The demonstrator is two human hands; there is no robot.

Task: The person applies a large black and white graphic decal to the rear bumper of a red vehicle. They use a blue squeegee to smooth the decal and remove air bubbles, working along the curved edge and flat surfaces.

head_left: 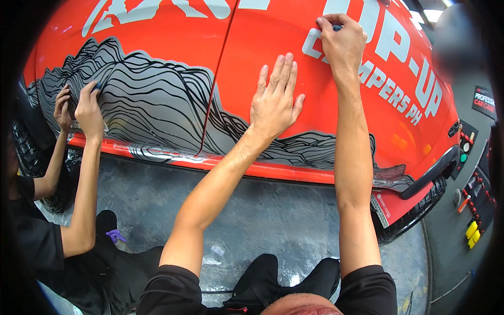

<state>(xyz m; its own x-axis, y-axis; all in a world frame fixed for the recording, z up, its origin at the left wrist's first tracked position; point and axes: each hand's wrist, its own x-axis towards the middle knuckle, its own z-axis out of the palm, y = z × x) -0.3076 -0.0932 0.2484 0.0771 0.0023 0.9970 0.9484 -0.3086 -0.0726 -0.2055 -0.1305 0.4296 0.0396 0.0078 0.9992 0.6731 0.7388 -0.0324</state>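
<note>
The side of a red vehicle (236,68) fills the upper part of the view. My left hand (275,97) lies against its red panel, palm toward the surface and fingers stretched out. Higher up and to the right, my right hand (344,42) pinches a small dark object (336,28), mostly hidden by the fingers. It is beside the white lettering (313,44) on the panel, part of which my hand and forearm cover. Below and left of my left hand runs a grey decal (152,94) with wavy black lines, crossing the door seam.
At the left a co-worker's two hands (89,115) work at the grey decal, one with a small dark blue thing. A wheel (430,205) and red mudflap (409,206) stand at lower right. Tools (473,231) hang on the right wall. A shoe with purple laces (115,235) rests on the floor.
</note>
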